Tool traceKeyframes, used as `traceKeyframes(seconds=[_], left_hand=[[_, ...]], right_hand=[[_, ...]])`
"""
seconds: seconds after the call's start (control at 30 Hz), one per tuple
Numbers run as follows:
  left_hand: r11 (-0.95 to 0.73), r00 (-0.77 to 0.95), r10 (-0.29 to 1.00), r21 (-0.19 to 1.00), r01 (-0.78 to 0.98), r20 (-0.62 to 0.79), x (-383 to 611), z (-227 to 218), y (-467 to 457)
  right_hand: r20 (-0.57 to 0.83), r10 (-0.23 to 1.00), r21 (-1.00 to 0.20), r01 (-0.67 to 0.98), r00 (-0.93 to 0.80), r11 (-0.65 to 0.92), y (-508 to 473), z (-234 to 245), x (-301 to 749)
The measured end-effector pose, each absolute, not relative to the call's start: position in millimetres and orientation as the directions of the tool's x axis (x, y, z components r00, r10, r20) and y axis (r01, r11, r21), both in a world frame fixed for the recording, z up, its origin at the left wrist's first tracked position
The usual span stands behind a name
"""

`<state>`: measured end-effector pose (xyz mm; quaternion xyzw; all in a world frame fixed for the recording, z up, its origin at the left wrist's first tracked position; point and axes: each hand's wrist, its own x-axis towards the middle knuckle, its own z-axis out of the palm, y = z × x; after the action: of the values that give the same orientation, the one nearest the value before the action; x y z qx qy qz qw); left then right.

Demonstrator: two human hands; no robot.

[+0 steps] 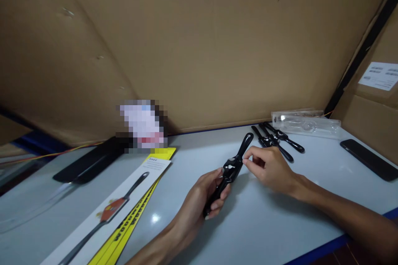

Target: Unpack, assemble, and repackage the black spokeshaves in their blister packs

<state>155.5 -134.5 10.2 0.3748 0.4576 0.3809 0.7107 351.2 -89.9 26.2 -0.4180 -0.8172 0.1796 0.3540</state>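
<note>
A person's left hand [202, 203] wraps its curled fingers tightly around the lower handle of a glossy black tool [241, 149], holding it tilted just above the white table [280, 227]. The right hand [270, 167], wrist bent, pinches the upper handle with thumb and forefinger. Beyond the tool to its right lie matching slim black tools [280, 143] and clear plastic packs [306, 124]. To its left is a long printed card [124, 198].
</note>
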Motion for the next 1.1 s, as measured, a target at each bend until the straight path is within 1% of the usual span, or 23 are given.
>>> traceKeyframes(seconds=[0.1, 0.17, 0.43, 0.53, 0.63, 0.9, 1.1], left_hand=[[0.418, 0.287, 0.887, 0.892, -0.171, -0.361, 155, 12, -136], [0.41, 0.289, 0.889, 0.898, -0.157, -0.356, 155, 11, -137], [0.414, 0.293, 0.883, 0.903, -0.113, -0.368, 156, 9, -136], [0.413, 0.301, 0.88, 0.905, -0.102, -0.367, 155, 9, -136], [0.41, 0.307, 0.879, 0.907, -0.096, -0.365, 155, 10, -137], [0.41, 0.306, 0.876, 0.91, -0.067, -0.372, 158, 11, -138], [0.423, 0.296, 0.874, 0.903, -0.076, -0.385, 158, 13, -137]], right_hand=[[0.506, 0.725, -0.483, 0.542, -0.468, 0.687, -93, 20, 350], [0.529, 0.694, -0.444, 0.538, -0.488, 0.717, -94, 17, 349], [0.578, 0.667, -0.391, 0.559, -0.47, 0.732, -93, 15, 350], [0.587, 0.631, -0.356, 0.539, -0.506, 0.763, -92, 13, 350], [0.56, 0.616, -0.324, 0.537, -0.554, 0.778, -93, 11, 350], [0.528, 0.628, -0.324, 0.548, -0.571, 0.771, -92, 9, 351], [0.555, 0.633, -0.341, 0.546, -0.54, 0.765, -94, 13, 350]])
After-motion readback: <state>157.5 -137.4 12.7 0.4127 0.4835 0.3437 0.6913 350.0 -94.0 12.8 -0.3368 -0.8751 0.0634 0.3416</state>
